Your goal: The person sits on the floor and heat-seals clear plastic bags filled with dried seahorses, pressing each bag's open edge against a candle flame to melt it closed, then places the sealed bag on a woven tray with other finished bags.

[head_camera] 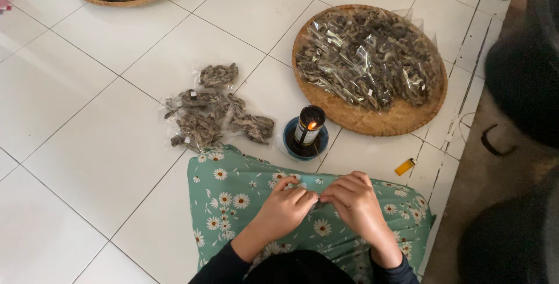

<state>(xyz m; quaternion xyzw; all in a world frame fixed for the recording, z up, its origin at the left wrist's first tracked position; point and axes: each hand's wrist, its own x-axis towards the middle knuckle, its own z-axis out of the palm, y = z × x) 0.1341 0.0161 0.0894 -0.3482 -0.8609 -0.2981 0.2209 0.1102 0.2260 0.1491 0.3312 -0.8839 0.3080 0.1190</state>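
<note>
Both hands meet over a green daisy-print cloth on the lap. The left hand and right hand pinch together, fingertips touching, around something small between them that is too hidden to make out. Just beyond the hands a lit oil lamp stands in a blue dish. Ahead and left of the hands, sealed packets lie on the floor; ahead and right, a woven tray holds many more. A yellow lighter lies right of the lamp.
</note>
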